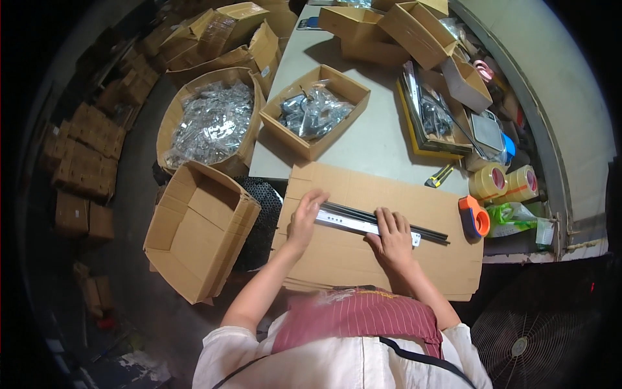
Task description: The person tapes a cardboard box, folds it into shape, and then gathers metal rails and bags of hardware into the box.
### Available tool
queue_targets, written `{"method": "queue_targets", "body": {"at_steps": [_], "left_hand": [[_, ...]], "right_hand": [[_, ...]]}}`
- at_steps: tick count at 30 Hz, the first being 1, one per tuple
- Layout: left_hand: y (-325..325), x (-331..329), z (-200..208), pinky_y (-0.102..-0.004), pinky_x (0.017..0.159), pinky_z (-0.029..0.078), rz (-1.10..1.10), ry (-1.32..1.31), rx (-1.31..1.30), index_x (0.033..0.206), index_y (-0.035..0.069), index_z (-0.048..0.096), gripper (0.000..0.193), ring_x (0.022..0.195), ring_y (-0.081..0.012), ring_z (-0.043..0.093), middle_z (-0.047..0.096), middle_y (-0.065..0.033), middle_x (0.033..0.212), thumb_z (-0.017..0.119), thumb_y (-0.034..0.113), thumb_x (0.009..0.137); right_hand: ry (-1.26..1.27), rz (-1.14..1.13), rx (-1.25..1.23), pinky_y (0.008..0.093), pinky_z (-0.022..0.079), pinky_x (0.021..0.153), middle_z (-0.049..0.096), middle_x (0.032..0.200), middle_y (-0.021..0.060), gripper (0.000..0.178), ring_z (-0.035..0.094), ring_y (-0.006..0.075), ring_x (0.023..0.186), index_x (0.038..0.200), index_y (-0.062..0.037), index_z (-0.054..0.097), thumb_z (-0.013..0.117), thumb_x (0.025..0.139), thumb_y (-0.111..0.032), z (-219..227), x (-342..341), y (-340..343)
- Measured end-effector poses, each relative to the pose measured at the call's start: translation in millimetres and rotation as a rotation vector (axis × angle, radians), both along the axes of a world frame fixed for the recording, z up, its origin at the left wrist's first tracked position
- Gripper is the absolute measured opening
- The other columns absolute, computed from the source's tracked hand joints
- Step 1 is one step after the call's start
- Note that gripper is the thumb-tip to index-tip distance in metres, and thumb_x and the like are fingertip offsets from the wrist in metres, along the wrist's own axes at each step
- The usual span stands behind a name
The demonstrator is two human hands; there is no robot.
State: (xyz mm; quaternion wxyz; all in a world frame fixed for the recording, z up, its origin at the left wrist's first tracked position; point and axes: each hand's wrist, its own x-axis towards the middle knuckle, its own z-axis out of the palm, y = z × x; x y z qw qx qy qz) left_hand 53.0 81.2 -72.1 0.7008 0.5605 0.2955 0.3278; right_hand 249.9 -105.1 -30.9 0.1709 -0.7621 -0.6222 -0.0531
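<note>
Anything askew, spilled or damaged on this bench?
Askew, yes: at the back of the table, an open cardboard box sits tilted against other boxes, and a pale box slants beside it; the pile looks unsteady. No spill or damage stands out around the rails at the left hand and right hand.

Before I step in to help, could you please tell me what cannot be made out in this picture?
All in the head view:
Left end of the silver rail: hidden by the left hand.
Middle stretch of the black rails: covered by the right hand.
Parts inside the heaped clear plastic bags: too small, and lost in glare.
Lower part of the round fan grille: dark, and cut off by the lower edge.
</note>
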Motion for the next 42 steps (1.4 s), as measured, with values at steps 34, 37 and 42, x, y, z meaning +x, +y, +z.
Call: {"method": "queue_targets", "body": {"at_steps": [34, 37, 42], "left_hand": [[-1.8, 0.1, -2.7, -0.0509, 0.121, 0.028, 0.108, 0.512, 0.796, 0.132, -0.005, 0.054, 0.036, 0.145, -0.0453, 0.034, 0.046, -0.0289, 0.149, 0.045, 0.013, 0.103], [36.9, -0.7, 8.3, -0.0507, 0.119, 0.03, 0.264, 0.475, 0.767, 0.135, -0.005, 0.051, 0.039, 0.142, -0.0447, 0.038, 0.048, -0.0275, 0.147, 0.048, 0.016, 0.103], [115.9, 11.8, 31.9, -0.0501, 0.117, 0.032, 0.494, 0.436, 0.629, 0.143, -0.004, 0.042, 0.052, 0.138, -0.0449, 0.041, 0.046, -0.0271, 0.147, 0.056, 0.024, 0.102]], "right_hand": [[0.213, -0.343, 0.103, 0.0629, 0.022, 0.118, 0.038, 0.154, 0.0271, 0.061, 0.028, 0.0515, 0.145, 0.138, -0.0065, 0.059, 0.07, 0.092, -0.044, -44.6, 74.1, -73.3], [0.365, -0.383, 0.27, 0.0568, 0.024, 0.119, 0.043, 0.153, 0.0247, 0.054, 0.035, 0.0429, 0.145, 0.139, -0.0031, 0.058, 0.065, 0.097, -0.036, -45.0, 77.7, -71.9], [0.939, -0.595, 0.784, 0.0406, 0.032, 0.118, 0.048, 0.15, 0.0168, 0.044, 0.045, 0.0291, 0.14, 0.138, 0.0054, 0.056, 0.052, 0.106, -0.025, -48.3, 81.9, -72.5]]}}
